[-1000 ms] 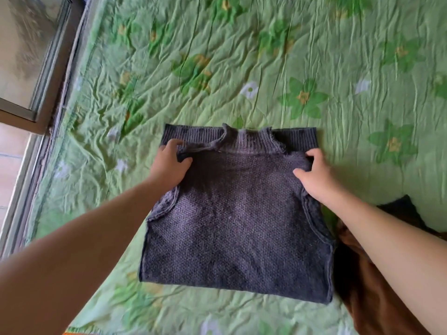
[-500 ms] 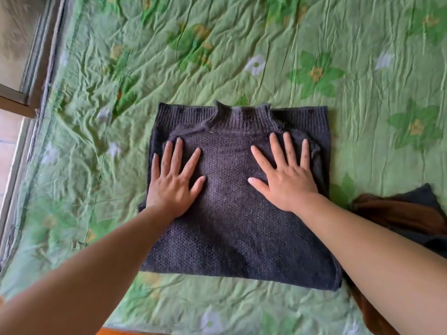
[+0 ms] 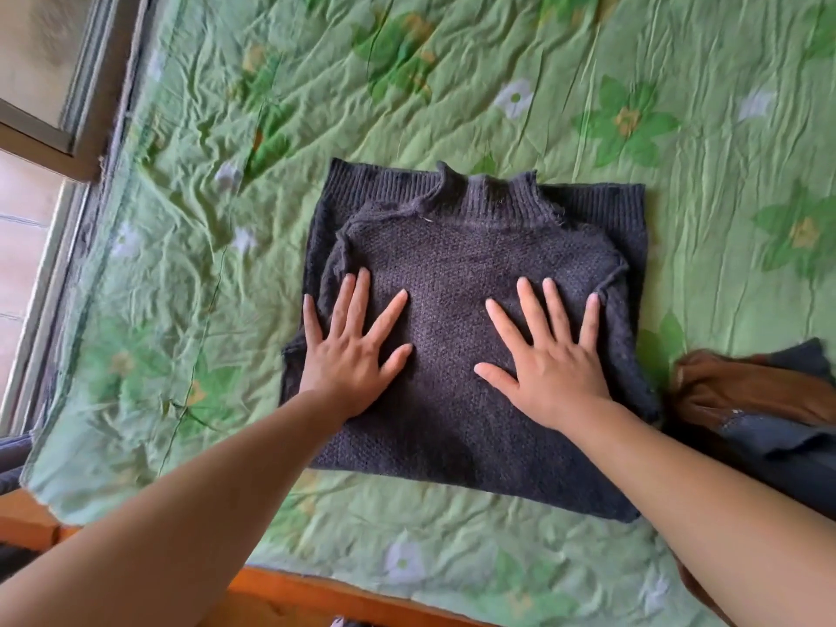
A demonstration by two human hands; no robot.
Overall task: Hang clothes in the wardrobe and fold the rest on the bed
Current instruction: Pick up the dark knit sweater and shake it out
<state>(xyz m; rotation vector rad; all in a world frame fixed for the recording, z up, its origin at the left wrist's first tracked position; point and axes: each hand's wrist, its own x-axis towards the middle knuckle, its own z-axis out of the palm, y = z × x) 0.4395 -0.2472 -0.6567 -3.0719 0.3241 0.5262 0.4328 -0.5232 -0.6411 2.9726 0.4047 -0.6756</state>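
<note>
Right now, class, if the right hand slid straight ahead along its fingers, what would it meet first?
Flat on the dark sweater, the right hand would probably reach its ribbed collar first, then the green bedspread beyond.

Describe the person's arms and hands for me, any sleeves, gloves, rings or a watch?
Both are bare. The left hand and right hand wear no gloves and no visible rings. The left forearm and right forearm show no sleeve, watch or bracelet up to the picture's edge. Nails look short and unpainted.
</note>
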